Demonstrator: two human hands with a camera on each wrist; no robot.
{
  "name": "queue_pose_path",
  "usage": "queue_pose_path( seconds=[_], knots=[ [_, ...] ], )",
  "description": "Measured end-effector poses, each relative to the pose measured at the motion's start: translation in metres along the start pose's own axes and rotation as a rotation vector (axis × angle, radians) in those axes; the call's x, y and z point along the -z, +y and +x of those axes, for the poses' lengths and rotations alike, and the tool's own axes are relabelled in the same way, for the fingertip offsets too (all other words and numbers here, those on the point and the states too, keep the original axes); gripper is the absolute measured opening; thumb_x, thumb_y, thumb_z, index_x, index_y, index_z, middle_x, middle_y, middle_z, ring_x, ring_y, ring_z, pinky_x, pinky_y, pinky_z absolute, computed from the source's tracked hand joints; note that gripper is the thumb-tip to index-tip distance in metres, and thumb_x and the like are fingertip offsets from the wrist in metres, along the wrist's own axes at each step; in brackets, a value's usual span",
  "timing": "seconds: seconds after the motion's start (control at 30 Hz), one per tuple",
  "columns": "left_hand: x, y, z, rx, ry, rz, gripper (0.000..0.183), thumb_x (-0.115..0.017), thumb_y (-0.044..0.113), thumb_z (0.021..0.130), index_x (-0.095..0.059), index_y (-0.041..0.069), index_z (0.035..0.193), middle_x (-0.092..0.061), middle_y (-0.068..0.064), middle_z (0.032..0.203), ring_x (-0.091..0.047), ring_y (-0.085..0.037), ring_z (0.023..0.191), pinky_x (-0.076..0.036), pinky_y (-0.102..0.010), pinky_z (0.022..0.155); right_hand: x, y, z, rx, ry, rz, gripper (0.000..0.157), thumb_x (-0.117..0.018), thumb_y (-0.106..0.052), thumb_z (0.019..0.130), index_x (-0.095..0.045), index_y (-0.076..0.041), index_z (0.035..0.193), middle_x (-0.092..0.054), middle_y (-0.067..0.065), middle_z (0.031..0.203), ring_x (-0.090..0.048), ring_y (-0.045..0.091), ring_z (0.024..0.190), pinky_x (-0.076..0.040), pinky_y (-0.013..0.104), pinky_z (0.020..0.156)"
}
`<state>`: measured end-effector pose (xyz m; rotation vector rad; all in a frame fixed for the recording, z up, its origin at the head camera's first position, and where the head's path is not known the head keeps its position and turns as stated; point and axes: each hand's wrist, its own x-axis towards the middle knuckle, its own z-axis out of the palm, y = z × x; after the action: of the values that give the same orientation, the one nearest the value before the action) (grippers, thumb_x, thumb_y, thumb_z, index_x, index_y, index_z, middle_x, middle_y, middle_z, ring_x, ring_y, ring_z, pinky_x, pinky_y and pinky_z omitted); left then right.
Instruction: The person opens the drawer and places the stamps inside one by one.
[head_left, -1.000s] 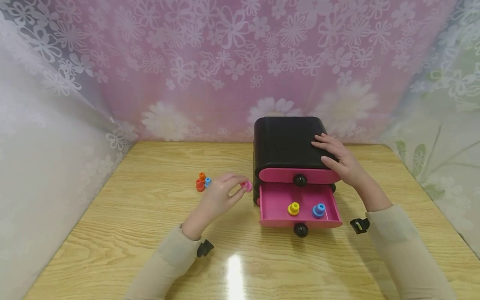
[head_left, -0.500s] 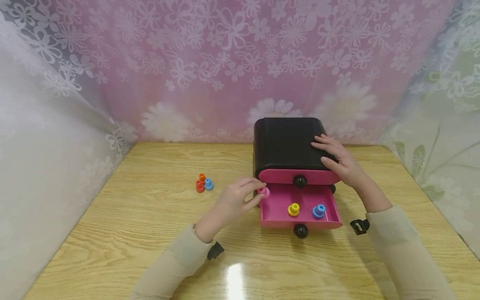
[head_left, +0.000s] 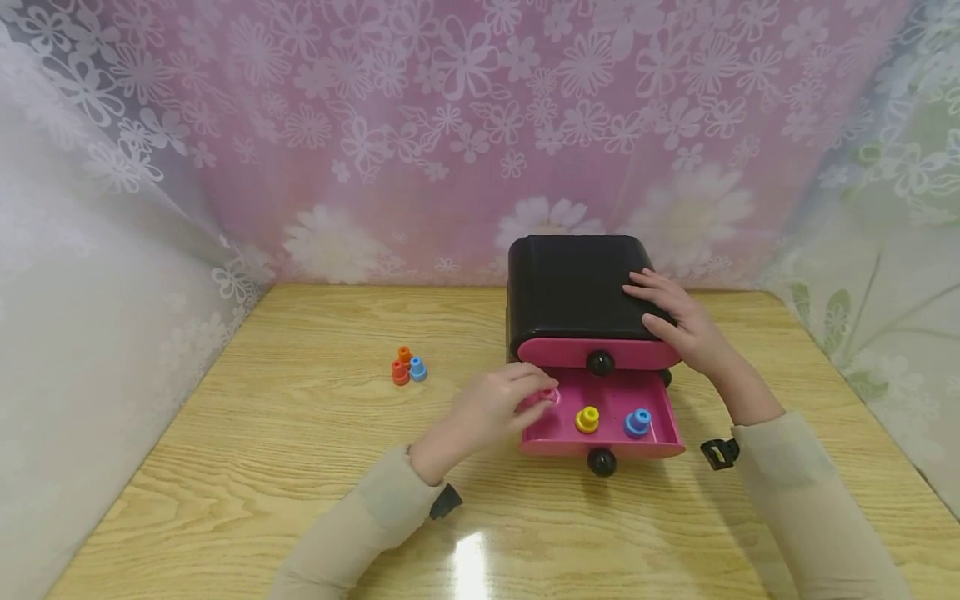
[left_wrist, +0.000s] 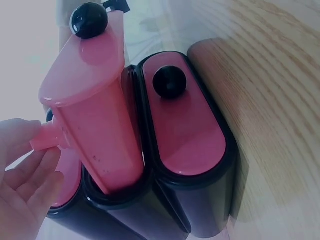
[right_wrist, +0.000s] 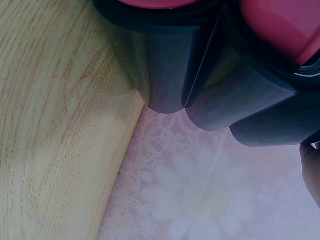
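Observation:
My left hand [head_left: 491, 408] pinches a small pink stepped peg [left_wrist: 49, 136] between thumb and fingers. In the head view the peg is over the left part of the pulled-out pink drawer [head_left: 558, 433], partly hidden by fingers. Inside that drawer a yellow peg [head_left: 588, 419] and a blue peg [head_left: 638, 422] stand upright. My right hand [head_left: 682, 329] rests with spread fingers on the right side of the black cabinet's top [head_left: 577, 283]. Only a bit of the right hand [right_wrist: 311, 172] shows at the right edge of the right wrist view.
On the wooden table [head_left: 300, 433], left of the cabinet, an orange peg [head_left: 405, 356], a red peg [head_left: 400, 373] and a light blue peg [head_left: 417, 369] stand close together. The upper drawer [head_left: 555, 352] is closed. A flowered pink curtain [head_left: 420, 167] hangs behind.
Holding the pink peg, my left hand has moved right, from beside the cabinet to over the drawer. The light blue peg on the table came into full view. My right hand stayed put.

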<state>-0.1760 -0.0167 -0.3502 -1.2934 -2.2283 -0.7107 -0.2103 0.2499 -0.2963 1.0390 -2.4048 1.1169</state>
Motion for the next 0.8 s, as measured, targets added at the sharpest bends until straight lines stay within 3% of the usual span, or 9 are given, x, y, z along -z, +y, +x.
queue_pose_path(
  seconds=[0.2,0.8],
  knots=[
    [-0.0022,0.0020,0.0014,0.021,-0.102,0.020,0.020,-0.066,0.018,0.079,-0.067,0.008,0.096,-0.062,0.002,0.093,-0.057,-0.008,0.083,-0.043,-0.013,0.072,0.0000,0.0006,-0.0003,-0.007,-0.005,0.000,0.037,-0.045,0.005,0.083,-0.043,0.017,0.118,-0.031,0.035,0.128,-0.014,0.050,0.122,-0.009,0.062,0.096],
    [-0.0082,0.0018,0.0019,0.020,-0.246,0.070,0.019,-0.065,0.020,0.080,-0.067,0.011,0.096,-0.062,0.003,0.090,-0.056,-0.008,0.082,-0.044,-0.015,0.073,-0.0002,0.0016,-0.0007,-0.010,-0.001,0.007,0.037,-0.045,0.005,0.083,-0.043,0.016,0.118,-0.031,0.034,0.128,-0.014,0.050,0.123,-0.009,0.062,0.095]
  ],
)
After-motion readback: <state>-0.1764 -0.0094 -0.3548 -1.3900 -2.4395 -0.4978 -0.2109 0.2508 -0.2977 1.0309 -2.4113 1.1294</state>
